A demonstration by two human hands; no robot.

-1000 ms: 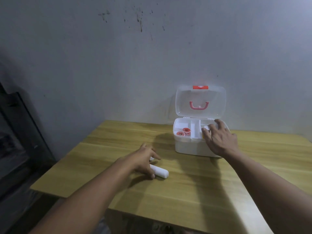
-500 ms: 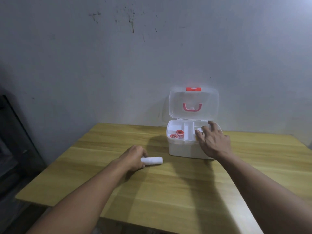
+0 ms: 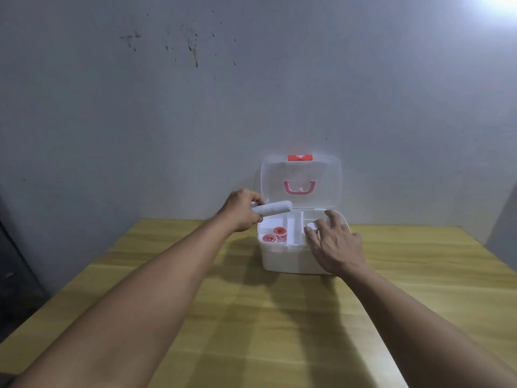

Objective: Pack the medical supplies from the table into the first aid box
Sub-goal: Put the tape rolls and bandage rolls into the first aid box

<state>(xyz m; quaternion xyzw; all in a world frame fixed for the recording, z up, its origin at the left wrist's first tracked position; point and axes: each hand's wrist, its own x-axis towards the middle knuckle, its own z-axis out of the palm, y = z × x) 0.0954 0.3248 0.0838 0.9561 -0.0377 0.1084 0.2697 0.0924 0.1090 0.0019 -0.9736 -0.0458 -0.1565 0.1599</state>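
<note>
A white first aid box (image 3: 282, 260) stands open at the back of the wooden table (image 3: 279, 317), its clear lid (image 3: 324, 175) upright with a pink handle. My left hand (image 3: 242, 210) grips a white bandage roll (image 3: 272, 211) and holds it in the air above the box's left rim. Two red tape rolls (image 3: 275, 235) lie in the tray's left compartment. My right hand (image 3: 334, 243) rests over the right compartment, fingers spread on a white roll (image 3: 312, 226) lying there, which they partly hide.
A grey wall (image 3: 195, 107) rises directly behind the box. The table's left edge drops toward a dark object (image 3: 11, 261) at the far left. Bare wood stretches in front of the box between my forearms.
My left hand closed on the bandage roll lying on the table, lifted it and carried it right to the box's left rim. My right hand stayed on the right compartment.
</note>
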